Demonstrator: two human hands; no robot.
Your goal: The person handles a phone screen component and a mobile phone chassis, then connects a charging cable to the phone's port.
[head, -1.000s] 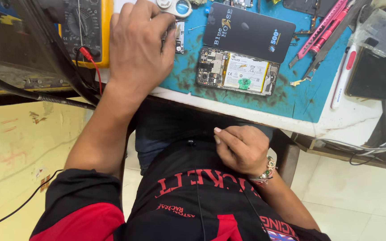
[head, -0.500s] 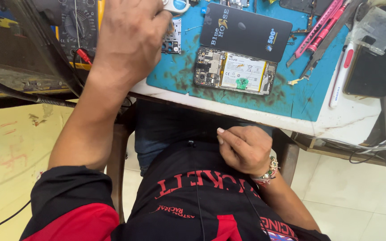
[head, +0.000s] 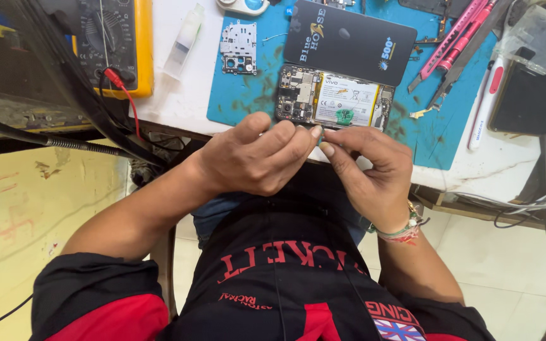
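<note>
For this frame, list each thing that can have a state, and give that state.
Left hand: fingers curled, tips meeting the right hand's; what they pinch cannot be told.
Right hand: fingertips pressed to the left's, at the table edge.
Phone: back off, battery and boards exposed, flat on the blue mat.
Metal shield: detached, lying on the mat.
Multimeter: red probe lead plugged in.
Dark phone: screen off.

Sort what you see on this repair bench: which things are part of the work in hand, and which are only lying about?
In hand: left hand and right hand, fingertips meeting over a tiny part, too small to identify; opened phone just beyond them.

Lying about: yellow multimeter, metal shield plate, black card, pink tweezers, blue mat.
</note>
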